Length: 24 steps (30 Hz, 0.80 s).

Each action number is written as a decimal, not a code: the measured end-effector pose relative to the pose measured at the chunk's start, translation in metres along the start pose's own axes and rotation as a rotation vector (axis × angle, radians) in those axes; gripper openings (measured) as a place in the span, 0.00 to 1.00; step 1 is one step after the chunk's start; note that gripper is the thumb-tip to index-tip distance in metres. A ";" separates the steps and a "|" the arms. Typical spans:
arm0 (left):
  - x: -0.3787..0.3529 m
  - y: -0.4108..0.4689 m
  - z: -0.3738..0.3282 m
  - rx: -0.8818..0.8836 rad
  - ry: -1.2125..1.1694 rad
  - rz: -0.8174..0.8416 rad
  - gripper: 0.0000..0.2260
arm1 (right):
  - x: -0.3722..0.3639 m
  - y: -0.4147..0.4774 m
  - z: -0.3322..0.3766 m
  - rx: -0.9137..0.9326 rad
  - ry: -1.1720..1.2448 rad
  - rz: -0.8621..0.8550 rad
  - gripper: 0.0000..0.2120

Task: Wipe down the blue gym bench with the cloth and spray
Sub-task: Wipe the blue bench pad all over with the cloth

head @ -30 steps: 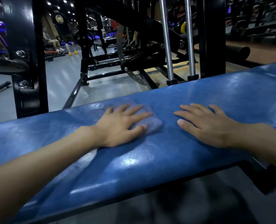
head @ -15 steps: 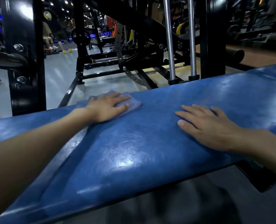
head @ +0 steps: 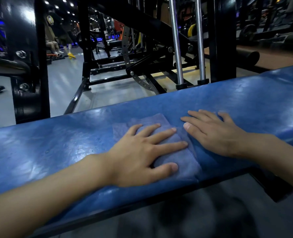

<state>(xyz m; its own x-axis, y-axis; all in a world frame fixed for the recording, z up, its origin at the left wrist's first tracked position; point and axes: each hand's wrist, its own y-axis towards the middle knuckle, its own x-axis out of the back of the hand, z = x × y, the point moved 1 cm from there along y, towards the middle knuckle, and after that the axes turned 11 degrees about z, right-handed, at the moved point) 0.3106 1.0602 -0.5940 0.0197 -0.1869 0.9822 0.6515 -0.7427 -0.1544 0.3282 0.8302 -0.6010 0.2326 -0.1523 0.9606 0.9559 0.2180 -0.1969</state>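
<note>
— So where was the cloth (head: 174, 152) at that moment?

— Flat under the left hand (head: 142, 157), which lay spread open on top of it, fingers splayed, pressing down rather than gripping. The cloth stuck out past the fingertips toward the right hand (head: 216, 133).

— And the right hand?

— Also open, palm down, holding nothing, resting straight on the bench (head: 56, 148). Its thumb sat just beside the cloth's edge, perhaps touching it; I couldn't tell which.

— Which way did the bench run?

— Its long axis ran crosswise in front of the person, from beyond the left hand to beyond the right. That's what mattered, I'd say: the bare padding stretched away on both sides, and the left hand, already on the cloth, was the one placed to sweep along that axis.

— Anything in the way?

— The right hand itself blocked a sweep toward its side, so it would likely have had to lift or slide off first.

— The spray?

— No bottle was in view. There were shiny patches on the padding near the left wrist.
</note>
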 end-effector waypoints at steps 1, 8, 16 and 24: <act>0.000 -0.001 0.002 -0.006 -0.009 0.008 0.29 | 0.002 -0.001 0.001 -0.002 0.006 0.001 0.33; -0.005 0.022 0.105 0.244 -0.139 0.027 0.30 | -0.001 0.002 0.016 0.050 0.004 0.024 0.30; -0.010 0.024 0.168 0.596 -0.167 0.099 0.34 | -0.006 0.005 0.015 0.046 -0.034 0.007 0.31; -0.005 -0.016 0.018 0.085 -0.024 -0.003 0.29 | -0.006 0.006 0.015 0.040 -0.054 0.013 0.33</act>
<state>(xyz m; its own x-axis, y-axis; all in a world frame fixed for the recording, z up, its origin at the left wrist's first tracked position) 0.3141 1.0848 -0.5950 0.0352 -0.1687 0.9850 0.7134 -0.6860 -0.1430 0.3299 0.8468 -0.6047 0.2342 -0.0976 0.9673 0.9445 0.2585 -0.2027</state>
